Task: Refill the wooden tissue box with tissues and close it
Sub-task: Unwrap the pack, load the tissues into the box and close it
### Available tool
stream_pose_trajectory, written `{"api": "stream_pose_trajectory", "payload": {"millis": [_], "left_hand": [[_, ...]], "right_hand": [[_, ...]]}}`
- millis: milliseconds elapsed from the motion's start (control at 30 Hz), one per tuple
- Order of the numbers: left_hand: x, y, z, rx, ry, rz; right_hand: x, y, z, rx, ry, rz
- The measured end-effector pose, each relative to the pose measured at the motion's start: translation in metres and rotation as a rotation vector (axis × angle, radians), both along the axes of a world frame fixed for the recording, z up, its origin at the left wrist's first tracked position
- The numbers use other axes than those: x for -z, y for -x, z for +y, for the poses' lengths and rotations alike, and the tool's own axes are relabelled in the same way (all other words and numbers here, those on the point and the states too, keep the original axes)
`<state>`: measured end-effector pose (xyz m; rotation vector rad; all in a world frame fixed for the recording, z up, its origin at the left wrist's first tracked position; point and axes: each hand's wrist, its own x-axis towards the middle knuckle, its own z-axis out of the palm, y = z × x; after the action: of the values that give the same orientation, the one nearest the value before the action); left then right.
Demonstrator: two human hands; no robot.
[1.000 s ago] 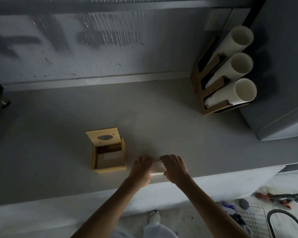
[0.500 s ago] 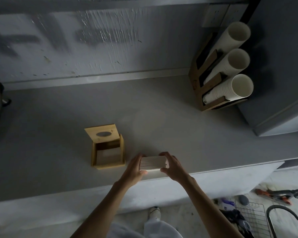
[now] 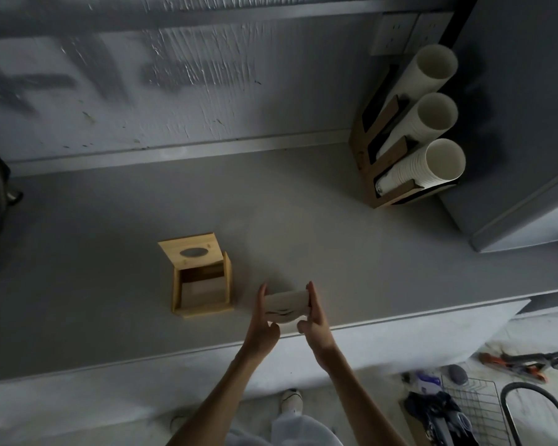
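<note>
**A:** where's the pale flat stack of tissues (image 3: 285,309) at?

**B:** squeezed between left hand (image 3: 264,317) and right hand (image 3: 314,320), thumbs hooked under, right above the grey counter (image 3: 351,252) front edge. Square light-wood tissue box (image 3: 203,284) sits just left, small gap between, lid (image 3: 190,251) flipped back, top wide open.

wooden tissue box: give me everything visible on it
The light wooden square tissue box stands open on the grey countertop. Its flat lid, cut with a dark oval slot, stands swung up at the far edge. The inside looks pale; whether tissues lie there is unclear. Only the countertop touches it. The pale tissue stack is apart.
</note>
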<state>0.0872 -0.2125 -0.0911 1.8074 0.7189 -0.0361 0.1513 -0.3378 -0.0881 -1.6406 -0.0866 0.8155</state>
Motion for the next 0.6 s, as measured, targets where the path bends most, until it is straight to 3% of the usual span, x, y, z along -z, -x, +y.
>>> {"api": "stream_pose_trajectory", "payload": {"millis": [100,600], "left_hand": [[-0.004,-0.0028,-0.0004,-0.075,0.038,0.016],[-0.0042,0.0017,-0.0011,0.003,0.063,0.032]], "right_hand": [[-0.0023,0.001,0.0042,0.052,0.021,0.004],[0.0051,0.0003,-0.0039,-0.049,0.033,-0.06]]}}
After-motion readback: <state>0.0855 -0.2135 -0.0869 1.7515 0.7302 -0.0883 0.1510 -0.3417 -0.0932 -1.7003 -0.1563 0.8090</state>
